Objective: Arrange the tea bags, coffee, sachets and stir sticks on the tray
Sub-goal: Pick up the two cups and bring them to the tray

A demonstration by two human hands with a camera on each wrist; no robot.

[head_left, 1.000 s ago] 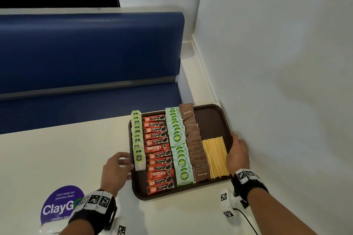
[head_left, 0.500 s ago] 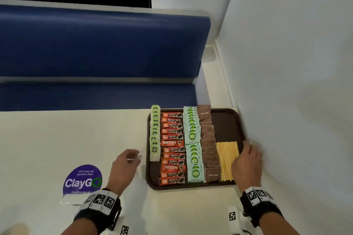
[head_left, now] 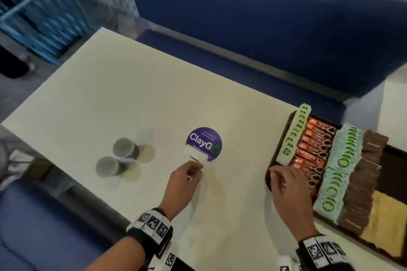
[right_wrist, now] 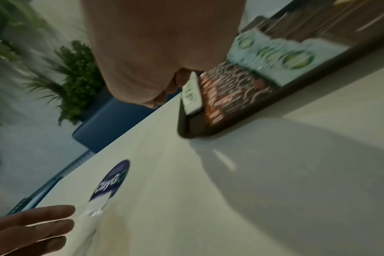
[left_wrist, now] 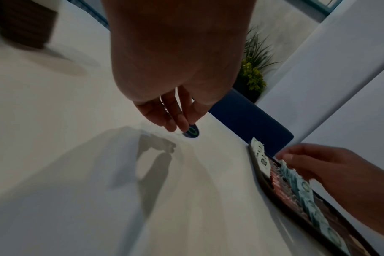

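The head view looks steeply down from above the bench (head_left: 136,99), tilted, taking in both wrists. The left wrist view sits low and close behind the left hand (left_wrist: 175,52), facing across the bench toward the tray (left_wrist: 274,190). The right wrist view looks past the right hand (right_wrist: 160,48). All three share the round sticker (head_left: 203,144) and the tray's near corner.

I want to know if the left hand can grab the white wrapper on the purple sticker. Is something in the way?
Nothing visible is. The left hand reaches right up to the wrapper's near edge, with only bare table around it. The cups stand off to the left.
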